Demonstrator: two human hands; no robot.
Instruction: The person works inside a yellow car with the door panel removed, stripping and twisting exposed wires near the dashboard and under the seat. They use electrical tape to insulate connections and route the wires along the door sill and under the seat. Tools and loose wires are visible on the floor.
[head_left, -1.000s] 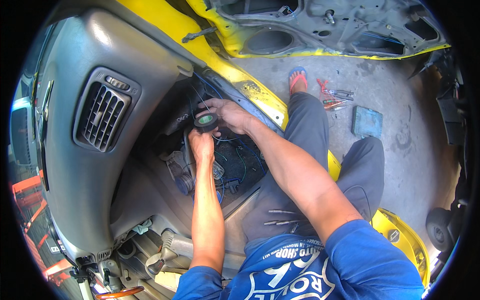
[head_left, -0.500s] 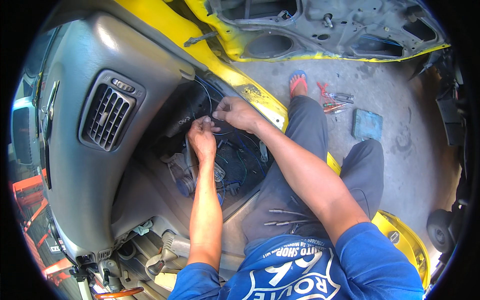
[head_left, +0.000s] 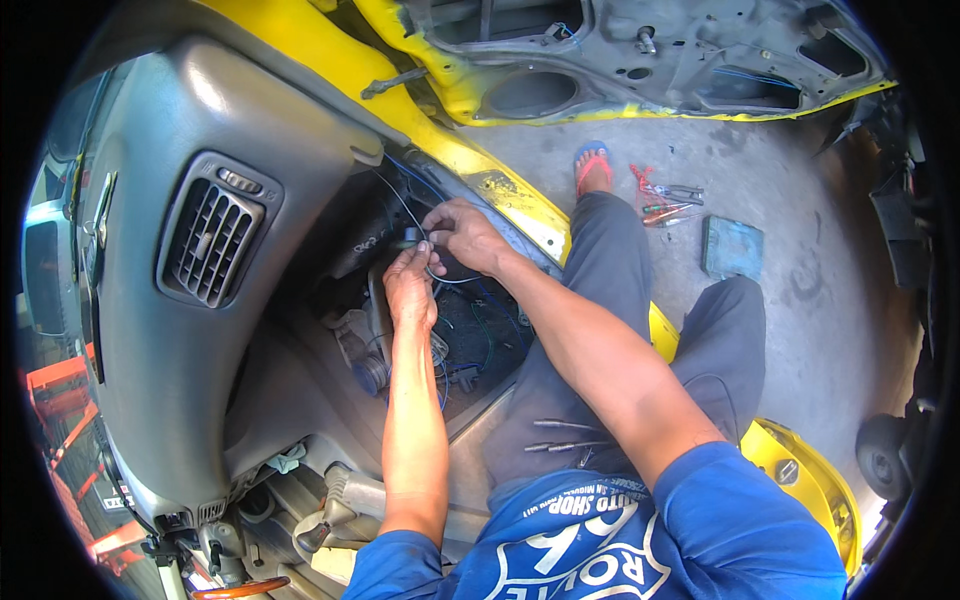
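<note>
Right of the dashboard (head_left: 300, 130) and left of the yellow door sill (head_left: 525, 212), both hands meet over the footwell (head_left: 508, 352). The left hand (head_left: 408, 288) pinches a pale wire (head_left: 404, 203) between thumb and fingers; the right hand (head_left: 468, 237) has its fingertips drawn in just beside, though what they grip is too small to tell. The wire arcs up beyond the hands and trails off under the right one. A small dark shape (head_left: 411, 236) shows past the left fingertips, perhaps a tape roll on edge.

To work well, it seems best to pin the wire firmly with the left, keep the right fingers close, and pull evenly so nothing slips or kinks.

Half a second ago a slight gap parted the fingertips; now they come together. In the earliest frame, a black tape roll with a green centre faced upward over the left hand; that face is now hidden.
</note>
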